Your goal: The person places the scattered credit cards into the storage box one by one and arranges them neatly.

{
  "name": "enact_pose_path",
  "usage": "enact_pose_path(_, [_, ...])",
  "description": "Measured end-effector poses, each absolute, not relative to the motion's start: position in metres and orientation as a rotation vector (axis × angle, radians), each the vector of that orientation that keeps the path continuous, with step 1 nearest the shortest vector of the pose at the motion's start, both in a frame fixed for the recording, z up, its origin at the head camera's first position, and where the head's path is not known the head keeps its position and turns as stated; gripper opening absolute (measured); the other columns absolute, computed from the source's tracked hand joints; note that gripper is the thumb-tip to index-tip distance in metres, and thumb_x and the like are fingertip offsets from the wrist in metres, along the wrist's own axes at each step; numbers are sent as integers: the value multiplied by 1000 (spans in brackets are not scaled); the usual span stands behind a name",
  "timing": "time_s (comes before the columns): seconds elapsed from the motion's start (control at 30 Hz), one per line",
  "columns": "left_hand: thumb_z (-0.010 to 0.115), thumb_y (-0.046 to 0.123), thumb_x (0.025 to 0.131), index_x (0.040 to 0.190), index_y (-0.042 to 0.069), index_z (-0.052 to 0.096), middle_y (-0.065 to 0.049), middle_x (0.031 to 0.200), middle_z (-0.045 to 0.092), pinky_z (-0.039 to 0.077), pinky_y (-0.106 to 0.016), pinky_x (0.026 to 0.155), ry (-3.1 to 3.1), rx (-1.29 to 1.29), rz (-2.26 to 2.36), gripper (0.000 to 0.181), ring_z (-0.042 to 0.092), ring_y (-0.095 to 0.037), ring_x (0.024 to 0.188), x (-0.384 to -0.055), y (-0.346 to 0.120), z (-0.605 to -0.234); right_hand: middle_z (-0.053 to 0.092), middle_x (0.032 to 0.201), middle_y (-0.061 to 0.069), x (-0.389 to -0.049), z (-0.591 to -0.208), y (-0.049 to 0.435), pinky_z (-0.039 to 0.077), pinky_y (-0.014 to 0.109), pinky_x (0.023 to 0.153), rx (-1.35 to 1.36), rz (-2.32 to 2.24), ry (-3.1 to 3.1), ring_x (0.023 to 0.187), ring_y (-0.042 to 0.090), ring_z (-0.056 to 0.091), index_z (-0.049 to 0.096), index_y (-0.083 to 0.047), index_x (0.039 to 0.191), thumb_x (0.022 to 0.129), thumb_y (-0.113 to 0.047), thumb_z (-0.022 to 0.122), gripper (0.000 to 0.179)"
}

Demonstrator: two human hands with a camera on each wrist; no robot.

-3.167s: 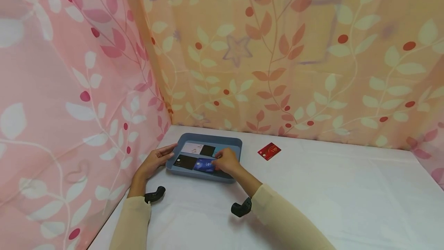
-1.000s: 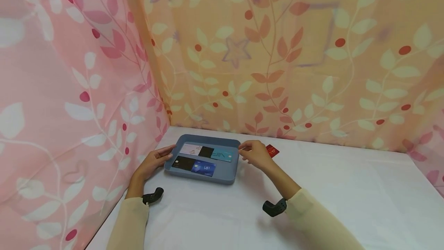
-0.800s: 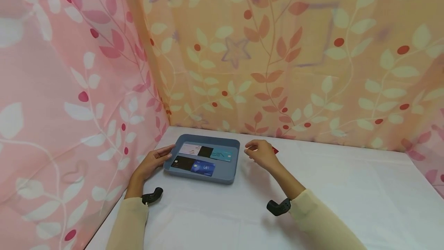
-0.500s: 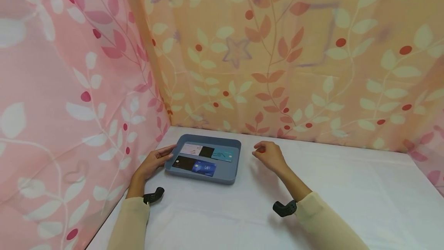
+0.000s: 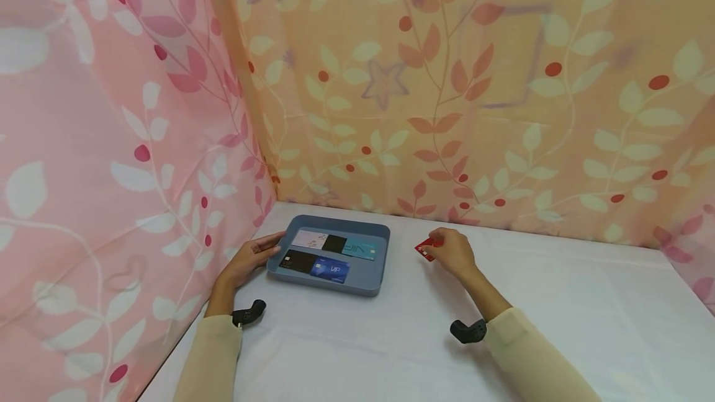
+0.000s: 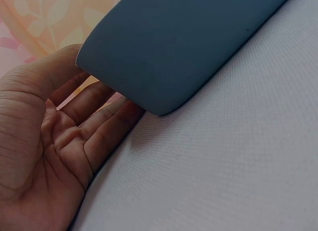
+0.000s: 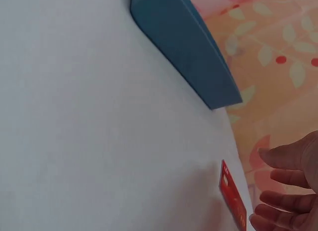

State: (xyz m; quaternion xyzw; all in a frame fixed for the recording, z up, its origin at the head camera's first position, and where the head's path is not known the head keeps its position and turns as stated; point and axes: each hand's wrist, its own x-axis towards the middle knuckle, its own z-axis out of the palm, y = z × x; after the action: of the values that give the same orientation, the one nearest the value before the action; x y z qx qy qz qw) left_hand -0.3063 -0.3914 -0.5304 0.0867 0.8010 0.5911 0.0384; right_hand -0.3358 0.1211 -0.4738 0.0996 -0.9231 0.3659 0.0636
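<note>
My left hand (image 5: 248,262) rests its fairly straight fingers against the left side of a blue-grey tray (image 5: 385,268). In the left wrist view the thumb touches the end of the tray wall (image 6: 164,47). My right hand (image 5: 454,254) hovers over a red card (image 5: 426,249), which lies on the white tablecloth right of the tray. The right wrist view has the red card (image 7: 231,196) flat, with the thumb and fingers (image 7: 283,201) spread apart and nothing pinched. Inside the tray lie a pale patterned card (image 5: 309,239), two black cards (image 5: 296,260), a teal card (image 5: 360,249) and a blue VIP card (image 5: 329,269).
The white-covered table (image 5: 346,346) meets a pink leaf-print curtain (image 5: 139,203) on the left and an orange one (image 5: 475,141) behind. A black camera is worn on each wrist.
The right hand has left the tray, where it was at the blue card, and moved right to the red card. The teal card came into full view. The left hand has stayed at the tray.
</note>
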Motion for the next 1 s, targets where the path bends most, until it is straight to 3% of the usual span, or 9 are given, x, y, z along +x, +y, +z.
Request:
enact_pose_path(0.2, [63,26,102,151,16,50,-8,157,45,34,-59,114,2463,260,1811,52,39,-35,145,-305,-391,-529,65,118,30,-345,-483,128,47,57,97,296,1061,-2797,111,44,57,64,10,122,82,-16,85,52])
enact_pose_path(0.53, [62,23,103,151,16,50,-9,156,46,38,-56,113,2476,286,1801,51,41,-35,144,-306,-390,-530,56,124,34,-358,-487,126,50,56,97,214,900,-2971,114,46,53,49,15,136,79,-32,88,84])
enact_pose_path(1.0, [61,23,103,152,12,49,-12,158,43,29,-60,115,2483,328,1807,51,35,-36,147,-308,-392,-532,51,116,31,-370,-489,120,47,59,95,162,681,-3119,114,46,46,54,14,124,74,-36,90,80])
